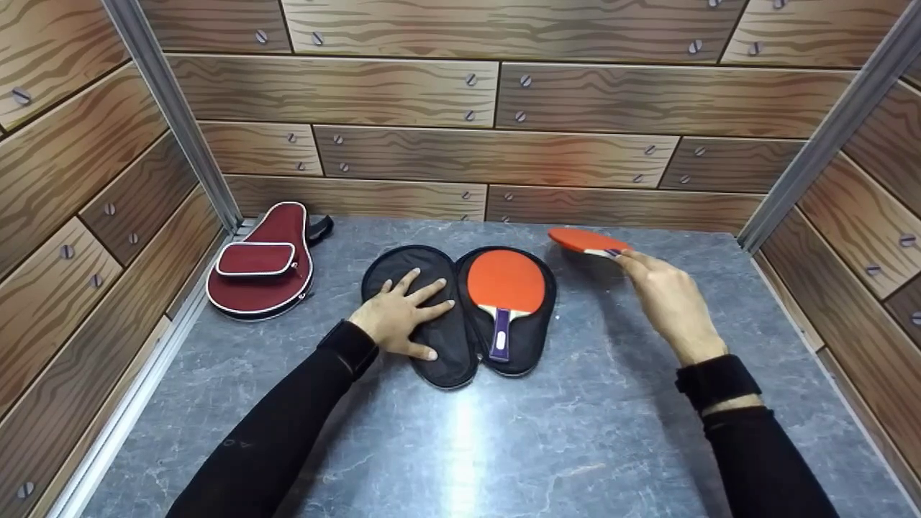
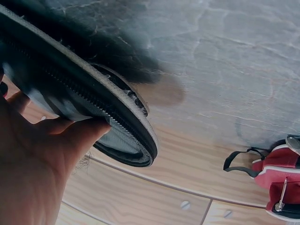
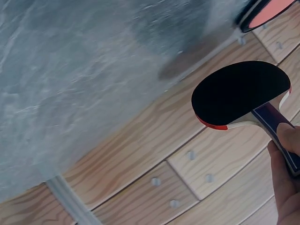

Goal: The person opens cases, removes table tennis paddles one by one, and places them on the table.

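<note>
A black zippered paddle case [image 1: 445, 363] lies unfolded on the grey table in the head view. My left hand [image 1: 398, 315] rests with fingers spread on its left half. The left wrist view shows the thumb against the zipper [image 2: 89, 98] edge. In the right half lies a table tennis paddle [image 1: 506, 280], orange-red face up, its purple handle toward me. To the right, my right hand [image 1: 670, 302] holds a second paddle [image 1: 584, 239] by the handle, above the table. From the right wrist, its black underside [image 3: 241, 93] shows, with the thumb on the handle.
A red paddle case [image 1: 270, 266] with white piping, a front pocket and a black strap [image 1: 319, 229] sits at the back left. Wood-patterned walls [image 1: 403, 93] enclose the back and sides, with metal corner posts [image 1: 180, 119].
</note>
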`<state>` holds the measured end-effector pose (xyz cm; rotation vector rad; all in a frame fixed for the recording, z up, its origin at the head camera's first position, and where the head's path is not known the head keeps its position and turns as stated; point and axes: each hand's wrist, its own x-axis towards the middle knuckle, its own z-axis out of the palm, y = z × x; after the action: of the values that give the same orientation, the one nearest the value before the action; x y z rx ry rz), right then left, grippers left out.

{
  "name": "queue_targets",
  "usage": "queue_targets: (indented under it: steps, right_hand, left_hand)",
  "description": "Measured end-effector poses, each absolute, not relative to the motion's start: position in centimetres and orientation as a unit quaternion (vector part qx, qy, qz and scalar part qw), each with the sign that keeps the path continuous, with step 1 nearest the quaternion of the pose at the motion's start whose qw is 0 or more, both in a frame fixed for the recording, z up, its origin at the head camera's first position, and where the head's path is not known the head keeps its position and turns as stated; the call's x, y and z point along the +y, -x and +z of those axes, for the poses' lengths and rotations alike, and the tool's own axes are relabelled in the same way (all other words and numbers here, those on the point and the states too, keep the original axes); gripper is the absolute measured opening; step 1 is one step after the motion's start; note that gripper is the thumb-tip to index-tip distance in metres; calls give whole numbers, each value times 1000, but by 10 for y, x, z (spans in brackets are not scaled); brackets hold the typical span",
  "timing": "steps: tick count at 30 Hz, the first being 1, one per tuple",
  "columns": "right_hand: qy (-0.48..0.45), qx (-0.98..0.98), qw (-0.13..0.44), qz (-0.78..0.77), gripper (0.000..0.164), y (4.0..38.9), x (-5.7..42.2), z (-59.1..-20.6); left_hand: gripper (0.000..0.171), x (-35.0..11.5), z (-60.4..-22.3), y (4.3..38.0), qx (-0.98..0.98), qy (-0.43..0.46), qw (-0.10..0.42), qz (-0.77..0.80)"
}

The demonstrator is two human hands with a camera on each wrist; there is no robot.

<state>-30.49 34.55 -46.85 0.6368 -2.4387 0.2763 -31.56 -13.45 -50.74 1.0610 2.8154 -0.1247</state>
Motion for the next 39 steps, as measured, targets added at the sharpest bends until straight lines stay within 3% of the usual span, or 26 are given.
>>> queue_targets:
  steps: [39]
  right_hand:
    - [-70,-949,285,119,23,319,443,-478]
  left_hand:
    - [98,-135,-508,316,934,-346,74,-41]
